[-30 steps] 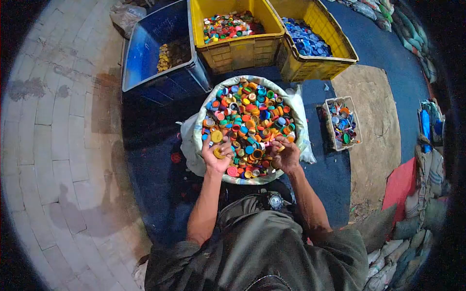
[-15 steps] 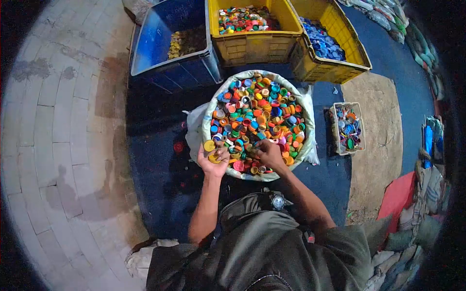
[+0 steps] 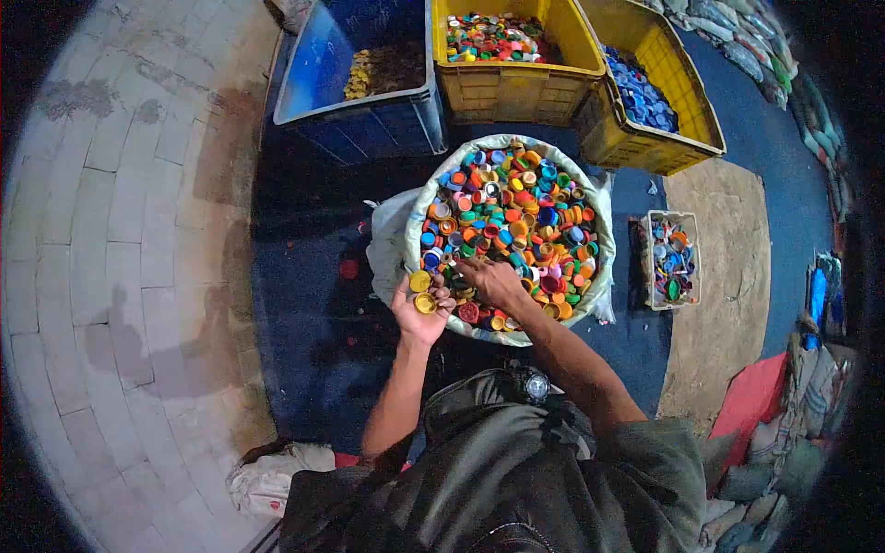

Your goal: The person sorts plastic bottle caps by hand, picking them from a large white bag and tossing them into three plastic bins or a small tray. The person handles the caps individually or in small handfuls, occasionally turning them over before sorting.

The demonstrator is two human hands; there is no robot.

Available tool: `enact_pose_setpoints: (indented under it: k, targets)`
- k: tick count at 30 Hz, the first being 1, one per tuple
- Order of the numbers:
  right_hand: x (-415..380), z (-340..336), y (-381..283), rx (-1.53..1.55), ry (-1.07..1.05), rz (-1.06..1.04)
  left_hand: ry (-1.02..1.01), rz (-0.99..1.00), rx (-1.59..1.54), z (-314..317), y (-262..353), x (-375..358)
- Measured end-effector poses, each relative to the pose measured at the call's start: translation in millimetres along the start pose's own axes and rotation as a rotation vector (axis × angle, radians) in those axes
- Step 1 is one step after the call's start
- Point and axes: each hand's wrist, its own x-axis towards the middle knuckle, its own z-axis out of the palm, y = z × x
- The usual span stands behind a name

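Holds two round yellow plastic caps in upturned left hand, with fingers half curled, at near-left rim of round-mouthed white flexible sack filled with multicoloured plastic caps. Has right forearm angled diagonally inward and right hand palm-down over near contents. Points bent fingers toward left hand; cannot tell whether gripping anything.

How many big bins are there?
3: a blue bin on the left, a yellow middle bin and a second yellow bin on the right, all beyond the round sack.
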Motion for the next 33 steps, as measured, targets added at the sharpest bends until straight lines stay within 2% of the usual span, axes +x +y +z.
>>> enact_pose_setpoints:
  k: [1, 4, 7, 8, 11, 12, 13, 16, 19, 20, 24, 27, 28, 29, 33]
  targets:
    - [1, 0, 0, 0.003, -0.016, -0.011, 0.012, 0.001, 0.004, 0, -1, 0]
    - [-3, -15, -8, 0.211, 0.164, 0.144, 0.076, 0.02, 0.032, 2, -6, 1]
    - [-7, -29, -8, 0.388, 0.544, 0.079, 0.088, -0.001, 0.086, 12, -11, 5]
    - [-11, -37, -9, 0.528, 0.408, 0.287, 0.111, -0.003, 0.119, 17, -14, 6]
    - [-21, -40, -2, 0.809, 0.542, 0.31, 0.108, -0.047, 0.177, 30, -21, 14]
    - [-26, -57, -12, 0.991, 0.516, 0.398, 0.124, -0.048, 0.199, 37, -25, 16]
    - [-30, -57, -9, 1.017, 0.528, 0.393, 0.14, -0.049, 0.223, 43, -28, 18]
    - [-39, -66, -4, 1.163, 0.511, 0.437, -0.008, -0.05, 0.278, 56, -38, 27]
    - [-45, -65, 0, 1.168, 0.615, 0.371, -0.042, -0.044, 0.396, 66, -49, 36]
    - [-45, -65, 0, 1.249, 0.616, 0.379, -0.045, -0.045, 0.425, 69, -53, 38]
    - [-46, -77, -5, 1.167, 0.684, 0.437, -0.082, -0.059, 0.463, 88, -63, 40]
    - [-45, -80, -4, 1.176, 0.769, 0.355, -0.12, -0.049, 0.519, 91, -66, 43]
    - [-46, -88, -10, 1.314, 0.754, 0.379, -0.15, -0.061, 0.534, 88, -67, 44]
    - [-45, -87, -11, 1.309, 0.782, 0.365, -0.181, -0.071, 0.548, 84, -67, 46]
    - [-41, -77, -6, 1.301, 0.841, 0.335, -0.069, -0.052, 0.525, 82, -73, 47]
